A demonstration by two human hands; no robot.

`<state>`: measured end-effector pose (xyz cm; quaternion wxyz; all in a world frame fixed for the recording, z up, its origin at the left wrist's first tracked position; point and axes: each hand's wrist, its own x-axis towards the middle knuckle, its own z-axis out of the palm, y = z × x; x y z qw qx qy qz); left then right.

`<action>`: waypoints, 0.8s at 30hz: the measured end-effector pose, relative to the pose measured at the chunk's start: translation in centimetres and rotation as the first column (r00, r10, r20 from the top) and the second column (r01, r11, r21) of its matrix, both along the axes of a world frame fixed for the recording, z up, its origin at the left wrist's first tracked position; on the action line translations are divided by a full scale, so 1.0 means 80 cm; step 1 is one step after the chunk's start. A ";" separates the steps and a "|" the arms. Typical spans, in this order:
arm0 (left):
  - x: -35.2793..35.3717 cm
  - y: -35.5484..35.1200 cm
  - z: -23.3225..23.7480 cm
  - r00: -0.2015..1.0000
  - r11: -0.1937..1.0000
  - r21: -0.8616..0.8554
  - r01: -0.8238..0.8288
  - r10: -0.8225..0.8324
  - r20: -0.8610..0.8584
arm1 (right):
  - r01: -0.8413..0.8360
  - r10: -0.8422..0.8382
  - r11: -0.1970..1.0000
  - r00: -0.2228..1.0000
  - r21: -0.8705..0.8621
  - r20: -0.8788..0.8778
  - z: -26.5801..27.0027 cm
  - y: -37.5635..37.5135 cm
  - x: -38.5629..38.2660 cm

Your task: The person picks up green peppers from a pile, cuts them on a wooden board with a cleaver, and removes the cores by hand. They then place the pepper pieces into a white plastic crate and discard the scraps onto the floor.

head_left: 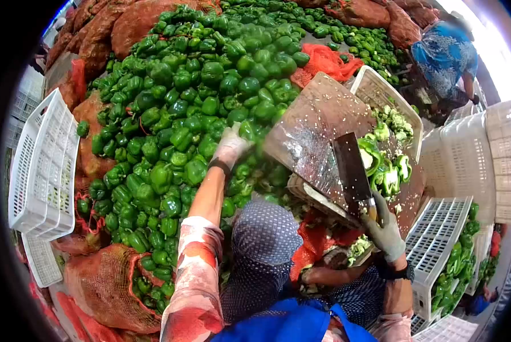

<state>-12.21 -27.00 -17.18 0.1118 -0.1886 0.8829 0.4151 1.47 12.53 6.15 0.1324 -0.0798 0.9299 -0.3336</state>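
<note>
Reaching into green peppers [161, 178] with left hand [231, 147], cannot tell whether grasping one; gripping cleaver [351, 165] in right hand [385, 232], beside cut peppers [391, 179] on board [309, 137]. Could skid on loose bits [398, 209], nicking fingers.

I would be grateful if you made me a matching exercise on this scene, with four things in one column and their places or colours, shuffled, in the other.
Column 1
1. Cleaver
2. Left hand
3. Cut green pepper pieces
4. Co-worker's patterned top

Column 2
A. Blue and white
B. On the cutting board, to the right of the blade
C. Held in the gloved right hand
D. At the pile of whole green bell peppers

Right pairs: 1-C, 2-D, 3-B, 4-A
</note>
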 end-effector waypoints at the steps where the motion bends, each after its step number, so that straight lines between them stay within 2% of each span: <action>1: -0.003 0.013 0.035 0.996 0.998 -0.008 -0.068 0.068 0.053 | 0.014 -0.016 0.999 0.999 0.052 0.041 0.007 -0.005 -0.002; 4: -0.036 0.006 -0.032 0.979 0.945 0.268 -0.189 0.201 -0.019 | 0.028 -0.028 1.000 0.999 0.011 0.041 -0.005 0.002 -0.001; 5: -0.039 0.004 -0.048 0.979 0.961 0.235 -0.145 0.173 -0.106 | 0.039 -0.040 0.999 0.997 0.010 0.060 -0.005 0.001 -0.001; 6: -0.055 -0.002 -0.107 0.957 0.962 0.213 -0.172 0.215 -0.197 | 0.050 -0.051 0.999 0.996 0.009 0.076 -0.002 -0.001 -0.001; 8: -0.068 -0.008 -0.146 0.938 0.939 0.309 -0.153 0.237 -0.254 | 0.089 -0.090 0.996 0.988 0.011 0.128 0.000 -0.003 -0.001; 10: -0.043 -0.003 -0.066 0.963 0.845 0.531 -0.061 0.190 -0.191 | 0.107 -0.109 0.994 0.981 0.026 0.158 0.002 -0.004 -0.001; 11: -0.026 0.009 -0.022 0.940 0.641 0.743 -0.194 0.339 -0.047 | 0.098 -0.102 0.995 0.983 0.033 0.150 0.004 -0.005 -0.001; 13: -0.030 0.007 -0.050 0.926 0.716 0.672 -0.186 0.357 -0.125 | 0.080 -0.081 0.997 0.989 0.012 0.125 0.006 -0.009 0.000; 15: -0.026 -0.002 -0.053 0.950 0.689 0.683 -0.243 0.311 0.024 | 0.039 -0.039 0.999 0.998 0.006 0.043 0.002 -0.010 0.001; 16: -0.023 -0.004 -0.048 0.954 0.674 0.687 -0.271 0.282 0.099 | 0.097 -0.095 0.995 0.987 -0.008 0.127 0.002 -0.009 0.001; 19: -0.002 -0.006 -0.034 0.947 0.635 0.711 -0.302 0.284 0.149 | 0.151 -0.152 0.988 0.973 0.018 0.174 0.005 -0.013 0.001; 23: 0.026 0.000 -0.021 0.947 0.560 0.779 -0.282 0.290 0.135 | 0.044 -0.044 0.999 0.999 -0.010 0.020 -0.001 -0.009 0.001; 24: 0.023 -0.004 -0.022 0.997 0.851 0.522 -0.049 0.069 -0.019 | 0.041 -0.041 0.999 0.999 -0.005 0.002 -0.003 -0.009 0.002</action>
